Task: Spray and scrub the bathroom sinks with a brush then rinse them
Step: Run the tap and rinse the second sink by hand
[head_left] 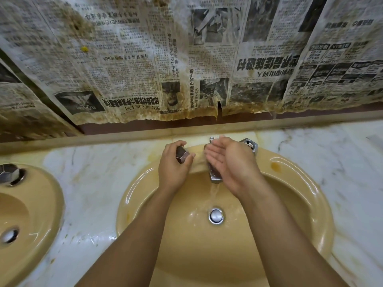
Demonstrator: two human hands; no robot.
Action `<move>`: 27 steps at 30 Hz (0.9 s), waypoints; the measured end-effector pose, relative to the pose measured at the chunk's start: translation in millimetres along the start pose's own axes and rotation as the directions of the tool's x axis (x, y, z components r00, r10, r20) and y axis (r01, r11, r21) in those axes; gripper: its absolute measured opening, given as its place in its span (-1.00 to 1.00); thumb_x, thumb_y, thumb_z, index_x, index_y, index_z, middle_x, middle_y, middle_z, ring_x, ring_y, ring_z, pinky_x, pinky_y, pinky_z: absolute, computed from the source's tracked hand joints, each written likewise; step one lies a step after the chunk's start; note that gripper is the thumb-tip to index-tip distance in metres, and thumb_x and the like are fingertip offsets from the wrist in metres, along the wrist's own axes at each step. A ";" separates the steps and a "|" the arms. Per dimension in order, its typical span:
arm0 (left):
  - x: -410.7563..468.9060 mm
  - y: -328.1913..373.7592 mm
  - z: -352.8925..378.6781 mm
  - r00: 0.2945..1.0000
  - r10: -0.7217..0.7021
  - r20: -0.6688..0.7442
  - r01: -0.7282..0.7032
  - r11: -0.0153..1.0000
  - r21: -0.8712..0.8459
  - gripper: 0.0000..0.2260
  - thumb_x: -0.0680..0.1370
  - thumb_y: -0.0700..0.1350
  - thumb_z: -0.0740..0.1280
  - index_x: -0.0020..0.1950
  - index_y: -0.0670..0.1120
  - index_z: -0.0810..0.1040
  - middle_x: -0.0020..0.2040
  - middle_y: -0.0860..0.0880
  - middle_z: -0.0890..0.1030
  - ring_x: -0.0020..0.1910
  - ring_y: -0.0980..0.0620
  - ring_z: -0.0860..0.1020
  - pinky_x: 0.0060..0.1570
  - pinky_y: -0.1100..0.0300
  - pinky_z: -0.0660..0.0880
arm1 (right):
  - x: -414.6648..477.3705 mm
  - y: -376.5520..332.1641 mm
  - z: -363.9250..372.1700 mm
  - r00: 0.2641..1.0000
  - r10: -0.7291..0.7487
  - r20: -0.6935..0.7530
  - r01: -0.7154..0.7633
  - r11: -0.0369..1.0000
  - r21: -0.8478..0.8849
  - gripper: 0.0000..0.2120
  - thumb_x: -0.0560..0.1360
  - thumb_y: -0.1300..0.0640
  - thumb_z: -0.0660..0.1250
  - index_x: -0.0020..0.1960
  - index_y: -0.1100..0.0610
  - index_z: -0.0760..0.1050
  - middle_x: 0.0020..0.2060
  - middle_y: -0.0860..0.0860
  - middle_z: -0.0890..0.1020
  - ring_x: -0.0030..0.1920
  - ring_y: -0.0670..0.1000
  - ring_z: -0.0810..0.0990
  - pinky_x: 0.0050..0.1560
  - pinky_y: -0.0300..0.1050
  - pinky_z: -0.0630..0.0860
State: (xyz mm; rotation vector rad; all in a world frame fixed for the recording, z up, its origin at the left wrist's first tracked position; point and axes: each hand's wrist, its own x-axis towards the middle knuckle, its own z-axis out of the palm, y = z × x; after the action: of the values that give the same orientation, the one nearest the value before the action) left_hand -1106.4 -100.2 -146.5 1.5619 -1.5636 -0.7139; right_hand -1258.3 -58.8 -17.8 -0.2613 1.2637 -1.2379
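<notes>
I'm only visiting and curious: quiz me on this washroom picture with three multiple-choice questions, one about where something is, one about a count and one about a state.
1. Where is the left hand?
A. Gripping the tap handle left of the spout
B. Holding a brush
C. Tucked in a pocket

2. How many beige sinks show?
A. One
B. Two
C. Four

3. What is the water doing?
A. Shut off
B. Running from the spout
C. Spilling onto the floor

Answers:
1 A: its fingers curl round the chrome handle.
2 B: there is the sink in use, plus a second sink at the left edge.
3 B: a stream falls from the spout into the basin, beside the open right hand.
</notes>
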 end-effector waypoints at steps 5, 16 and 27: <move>8.9 0.2 -9.7 0.996 -0.056 0.067 0.059 0.997 -0.042 -0.62 0.43 0.00 0.61 0.18 0.14 0.57 0.06 0.12 0.61 -0.03 0.19 0.58 -0.02 0.24 0.53 | -2.6 39.9 -43.7 0.943 0.072 -0.326 -0.001 0.977 0.214 -0.75 0.66 0.24 0.14 0.01 0.30 0.57 0.08 0.29 0.67 -0.13 0.12 0.69 -0.02 -0.09 0.62; 7.8 -14.0 -17.7 0.971 0.051 0.234 -0.059 0.998 0.027 -0.40 0.48 -0.12 0.58 0.43 0.07 0.38 0.22 0.09 0.47 0.02 0.09 0.60 0.01 0.27 0.54 | 15.5 62.3 -32.0 0.902 0.374 0.217 -0.406 0.558 0.724 -0.44 0.73 -0.03 0.07 0.31 0.52 0.41 0.17 0.48 0.58 0.30 0.41 0.54 0.46 0.20 0.38; 10.1 -9.0 -18.9 0.981 -0.044 0.187 0.065 0.992 -0.109 -0.75 0.63 0.09 0.38 0.28 0.08 0.50 0.05 0.18 0.62 0.03 0.32 0.57 -0.01 0.42 0.43 | 12.1 70.9 -43.2 0.902 0.426 0.075 -0.402 0.762 0.507 -0.64 0.70 0.09 0.16 0.19 0.39 0.53 0.11 0.31 0.66 0.11 0.22 0.65 0.07 0.05 0.64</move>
State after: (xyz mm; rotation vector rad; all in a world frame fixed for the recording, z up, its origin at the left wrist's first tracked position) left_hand -1084.9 -108.2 -142.7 1.4932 -1.5868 -0.9867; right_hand -1256.7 -21.1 -92.8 0.4252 0.9116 -1.1406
